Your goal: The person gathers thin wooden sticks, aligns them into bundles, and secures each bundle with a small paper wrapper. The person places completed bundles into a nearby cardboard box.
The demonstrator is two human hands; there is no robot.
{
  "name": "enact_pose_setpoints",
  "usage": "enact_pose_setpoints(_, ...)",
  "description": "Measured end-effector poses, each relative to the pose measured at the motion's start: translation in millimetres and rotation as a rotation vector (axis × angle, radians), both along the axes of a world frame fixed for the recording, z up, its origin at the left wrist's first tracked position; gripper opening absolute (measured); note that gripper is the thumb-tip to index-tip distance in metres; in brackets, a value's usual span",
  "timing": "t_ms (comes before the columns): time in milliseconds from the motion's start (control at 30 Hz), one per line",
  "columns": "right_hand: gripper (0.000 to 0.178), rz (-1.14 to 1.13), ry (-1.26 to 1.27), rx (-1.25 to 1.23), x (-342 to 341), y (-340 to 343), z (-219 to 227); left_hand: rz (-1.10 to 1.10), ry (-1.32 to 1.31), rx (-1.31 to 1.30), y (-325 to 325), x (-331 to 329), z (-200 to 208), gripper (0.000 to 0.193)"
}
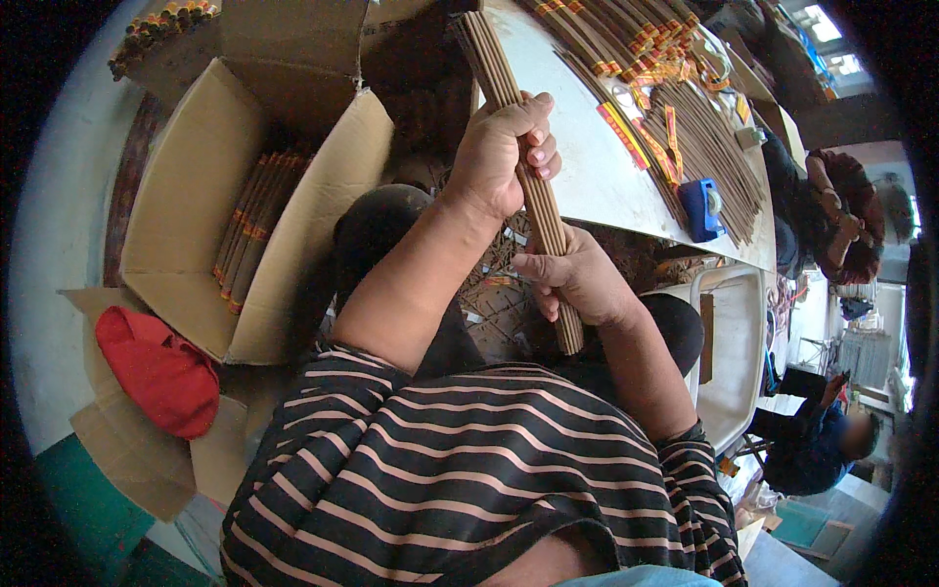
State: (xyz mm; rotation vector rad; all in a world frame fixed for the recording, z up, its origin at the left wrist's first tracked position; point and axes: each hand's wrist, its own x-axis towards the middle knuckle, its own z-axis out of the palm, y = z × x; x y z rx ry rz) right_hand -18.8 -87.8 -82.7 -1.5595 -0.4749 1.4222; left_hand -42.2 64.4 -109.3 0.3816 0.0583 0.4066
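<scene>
A bundle of long brown incense sticks (541, 196) slants across the middle of the view, above my lap. My left hand (504, 152) is closed around its upper part, thumb and fingers wrapped over the sticks. Lower down, my right hand (585, 279) grips the same bundle, its thumb lying across the front. The sticks' lower ends show below that hand. On the white table (558, 117) to the right lie many loose incense sticks (719, 142). Beside them are red and yellow paper bands (626, 132) and a blue tape dispenser (700, 208).
At left an open cardboard box (186, 186) holds several banded bundles (256, 220). A red cloth (156, 372) lies on cardboard near it. More banded bundles (641, 29) rest at the table's far side. A white plastic bin (732, 362) stands at right; other people (822, 440) sit beyond.
</scene>
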Motion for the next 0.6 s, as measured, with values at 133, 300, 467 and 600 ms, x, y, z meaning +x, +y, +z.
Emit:
enact_pose_setpoints(133, 0.022, -0.031, -0.577, -0.133, -3.7, 6.2, -12.2, 0.14, 0.27, 0.037, -7.7, 2.5, 6.9, 0.023)
enact_pose_setpoints(300, 0.028, -0.004, -0.732, -0.224, -3.4, 8.8, -6.9, 0.1, 0.163, 0.045, -5.1, 1.4, 2.5, 0.022)
enact_pose_setpoints(467, 0.026, 0.011, -0.961, -0.243, -5.9, 12.7, -6.5, 0.144, 0.208, 0.048, -3.9, 3.0, 1.5, 0.021)
enact_pose_setpoints(600, 0.026, 0.016, -1.064, -0.286, -2.2, 12.0, -13.0, 0.201, 0.261, 0.108, -5.1, 5.5, -1.6, 0.019)
